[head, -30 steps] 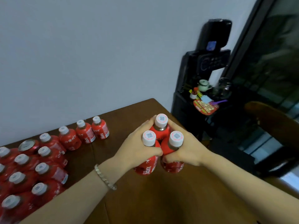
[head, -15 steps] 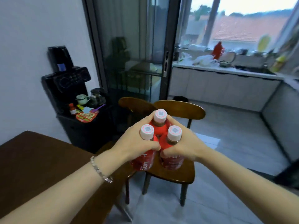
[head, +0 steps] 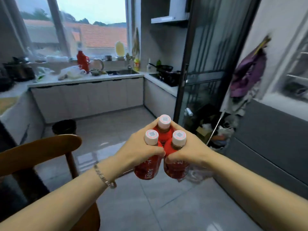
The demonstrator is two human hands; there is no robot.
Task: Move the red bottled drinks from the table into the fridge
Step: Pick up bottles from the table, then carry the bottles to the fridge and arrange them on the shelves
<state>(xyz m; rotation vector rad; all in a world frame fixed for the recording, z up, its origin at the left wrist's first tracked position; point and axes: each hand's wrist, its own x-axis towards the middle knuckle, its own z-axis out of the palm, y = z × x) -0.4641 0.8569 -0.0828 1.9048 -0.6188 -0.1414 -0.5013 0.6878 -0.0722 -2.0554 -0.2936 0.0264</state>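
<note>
Red bottled drinks (head: pixel 164 135), three of them, bunched into a tight triangle and carried in mid-air over the tiled floor (head: pixel 150 205); caps up, so every long axis runs pretty much vertical; anyone see a fridge? because I don't
/ pantry_pete

Nope, no fridge in view, so I can't tell which way it lies from the bundle; there's a wooden chair (head: pixel 41 147) to the left, a kitchen counter (head: pixel 86 80) well apart at the back, and a dark glass door (head: pixel 208 72) off to the right; that's all. On the grip: the left hand (head: pixel 138 147) is wrapped round the left bottle (head: pixel 146 167), the right hand (head: pixel 191 150) round the right bottle (head: pixel 176 169), and the back bottle (head: pixel 164 121) sits wedged on the far side, with fingers from both hands reaching round it; thumbs are nearly touching at the front
/ tilefloor22

So it's one two-handed clamp, basically; neither hand looks nearer to anything than the other, they're dead level either side of the cluster
/ pantry_pete

Yeah, and that's the catch, I reckon; the back bottle seems to be held only by squeeze from both sides, so if the fridge door needs a free hand, letting go could drop it; my guess is the bundle wants setting down upright somewhere, or hugging against the body, before any door gets pulled
/ tilefloor22
</note>
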